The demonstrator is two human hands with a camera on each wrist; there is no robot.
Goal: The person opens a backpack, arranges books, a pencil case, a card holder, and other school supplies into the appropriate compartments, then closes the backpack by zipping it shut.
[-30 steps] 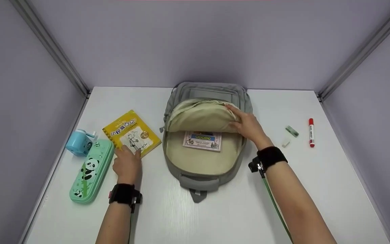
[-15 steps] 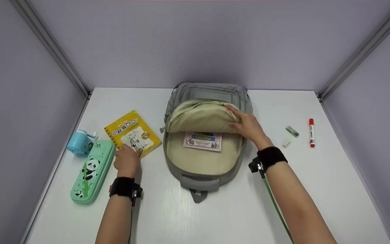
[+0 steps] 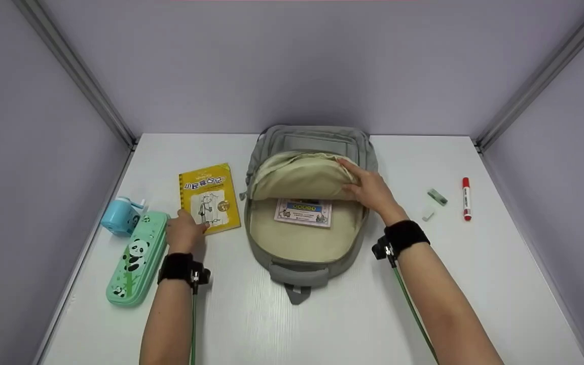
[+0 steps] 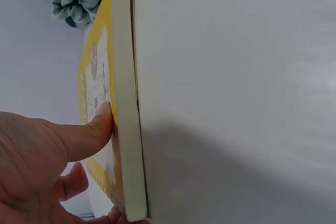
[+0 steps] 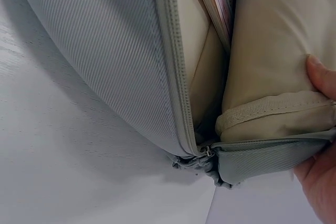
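Lying flat on the white desk (image 3: 322,324), just left of the open grey backpack (image 3: 312,263), is a yellow book (image 3: 210,196), its cover facing up and its long side nearly parallel to the bag. The left hand (image 3: 184,232) grips it at the near edge: in the left wrist view the thumb (image 4: 89,132) presses on the cover while the other fingers curl under the near corner, and the thick block of pages shows cream against the desk.

Across the bag, the right hand (image 3: 370,188) grasps the cream-lined front flap (image 3: 299,177) and holds it folded back, thumb on the lining and fingers behind the grey outer cloth. Inside the opened compartment a second book (image 3: 303,211) with a pale, printed cover lies flat against the lining.

To the left of the yellow book, a mint-green pencil case (image 3: 137,257) with a panda on it lies at a slant, and a small blue sharpener (image 3: 119,217) sits just beyond its far end. On the right side of the desk, well apart from the bag, are a small green-and-white eraser (image 3: 434,203) and a red marker (image 3: 467,198).
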